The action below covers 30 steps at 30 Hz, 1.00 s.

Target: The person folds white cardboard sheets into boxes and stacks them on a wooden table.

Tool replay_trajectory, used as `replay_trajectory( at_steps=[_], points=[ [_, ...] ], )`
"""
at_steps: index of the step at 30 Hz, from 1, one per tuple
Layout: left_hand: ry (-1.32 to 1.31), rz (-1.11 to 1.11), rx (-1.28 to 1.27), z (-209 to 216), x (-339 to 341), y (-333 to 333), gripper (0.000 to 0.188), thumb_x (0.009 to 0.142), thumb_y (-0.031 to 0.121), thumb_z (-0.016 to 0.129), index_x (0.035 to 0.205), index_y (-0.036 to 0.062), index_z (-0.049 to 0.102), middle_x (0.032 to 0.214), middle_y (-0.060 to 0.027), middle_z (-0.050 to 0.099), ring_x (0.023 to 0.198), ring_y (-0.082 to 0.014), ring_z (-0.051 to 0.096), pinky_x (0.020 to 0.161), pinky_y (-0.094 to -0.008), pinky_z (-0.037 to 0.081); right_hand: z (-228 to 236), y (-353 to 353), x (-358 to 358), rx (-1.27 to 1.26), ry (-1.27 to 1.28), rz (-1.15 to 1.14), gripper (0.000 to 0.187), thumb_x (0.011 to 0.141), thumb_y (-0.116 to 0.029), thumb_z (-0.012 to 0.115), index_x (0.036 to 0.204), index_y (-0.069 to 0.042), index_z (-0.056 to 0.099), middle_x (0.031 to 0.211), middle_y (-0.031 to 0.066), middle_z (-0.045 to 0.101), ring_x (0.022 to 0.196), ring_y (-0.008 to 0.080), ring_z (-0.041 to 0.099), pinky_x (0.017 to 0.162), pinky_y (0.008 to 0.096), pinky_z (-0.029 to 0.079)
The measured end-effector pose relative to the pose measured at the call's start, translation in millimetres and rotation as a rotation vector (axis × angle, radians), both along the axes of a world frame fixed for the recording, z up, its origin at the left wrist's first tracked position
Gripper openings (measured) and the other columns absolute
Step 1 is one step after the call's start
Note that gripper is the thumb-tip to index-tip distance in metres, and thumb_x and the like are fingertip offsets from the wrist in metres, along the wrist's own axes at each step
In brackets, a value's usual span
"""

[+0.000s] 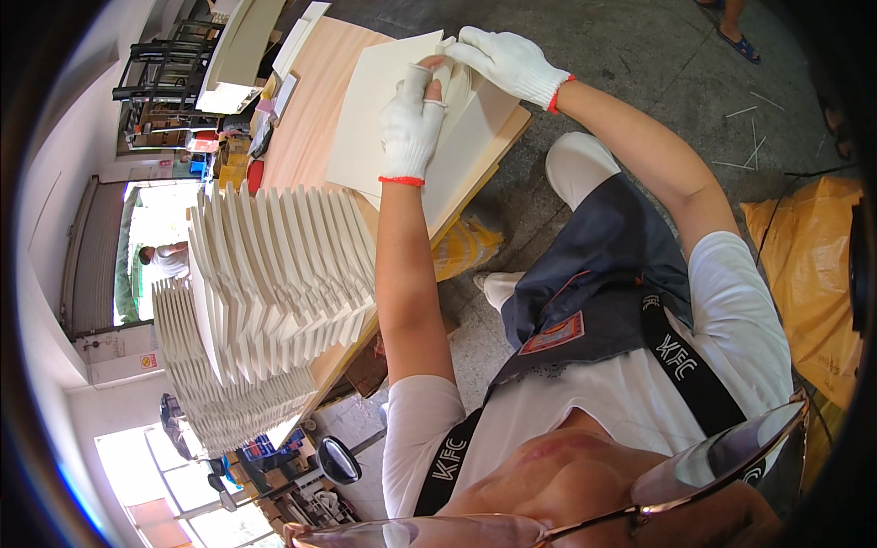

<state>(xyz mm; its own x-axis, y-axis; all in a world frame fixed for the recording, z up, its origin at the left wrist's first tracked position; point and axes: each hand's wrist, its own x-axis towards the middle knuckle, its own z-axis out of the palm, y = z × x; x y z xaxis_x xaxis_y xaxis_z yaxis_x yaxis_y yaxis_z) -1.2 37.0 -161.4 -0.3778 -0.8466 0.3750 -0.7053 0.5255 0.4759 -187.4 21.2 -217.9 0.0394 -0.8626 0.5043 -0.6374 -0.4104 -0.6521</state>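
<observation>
Both my hands wear white knit gloves with red cuffs; bare thumb and finger tips show on the left one. My left hand is closed on a curled cream sheet, above flat cream sheets on the wooden table. At the far end of that curl, my right hand bends its fingers over the edge, close to the left fingertips. What lies beneath the fingers is partly hidden.
Tall stacks of bent cream sheets stand left of my left forearm. The wooden table has its edge towards me. A yellow-orange bag sits at right, thin white strips on the floor. People are farther off.
</observation>
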Motion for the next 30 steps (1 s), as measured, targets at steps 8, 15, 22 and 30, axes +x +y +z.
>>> replay_trajectory(
  at_steps=[8, 15, 22, 30],
  points=[
    [-0.184, 0.018, -0.008, 4.7, -1.7, 3.9, 0.033, 0.088, 0.027, 0.068, 0.121, 0.0206, 0.064, 0.105, -0.0136, 0.069, 0.098, -0.0281, 0.066, 0.085, -0.0355, 0.05, -4.8, -2.6, 1.1, -0.045, 0.011, -0.008, 0.036, 0.101, -0.044, 0.035, 0.107, -0.02, 0.061, 0.097, 0.0099, 0.068, 0.091, 0.0324, 0.065, 0.079, 0.0444, 0.049],
    [-0.152, -0.008, 0.008, 8.0, -2.8, 6.4, 0.032, 0.091, 0.026, 0.064, 0.123, 0.0232, 0.063, 0.106, -0.0139, 0.068, 0.098, -0.0296, 0.066, 0.085, -0.0375, 0.051, -8.1, -3.6, -0.6, -0.087, 0.065, 0.004, 0.028, 0.102, -0.036, 0.037, 0.114, -0.02, 0.057, 0.093, 0.0081, 0.063, 0.083, 0.0301, 0.064, 0.074, 0.0427, 0.049],
    [-0.146, -0.013, -0.031, 5.0, -2.3, 3.7, 0.029, 0.092, 0.021, 0.06, 0.12, 0.0258, 0.063, 0.105, -0.0055, 0.067, 0.096, -0.0282, 0.063, 0.082, -0.0378, 0.051, -12.9, -5.5, -1.6, -0.08, 0.143, -0.026, 0.025, 0.102, -0.028, 0.038, 0.116, -0.019, 0.056, 0.101, 0.0061, 0.058, 0.085, 0.0288, 0.063, 0.074, 0.0424, 0.049],
    [-0.22, -0.04, -0.038, 10.3, -5.6, 11.1, 0.038, 0.086, 0.026, 0.07, 0.123, 0.0241, 0.064, 0.107, -0.015, 0.067, 0.099, -0.0294, 0.066, 0.085, -0.0372, 0.051, -14.2, -4.2, -1.7, -0.115, 0.2, -0.022, 0.024, 0.099, -0.023, 0.041, 0.119, -0.018, 0.054, 0.104, 0.0059, 0.056, 0.086, 0.0278, 0.063, 0.074, 0.0411, 0.05]
  ],
)
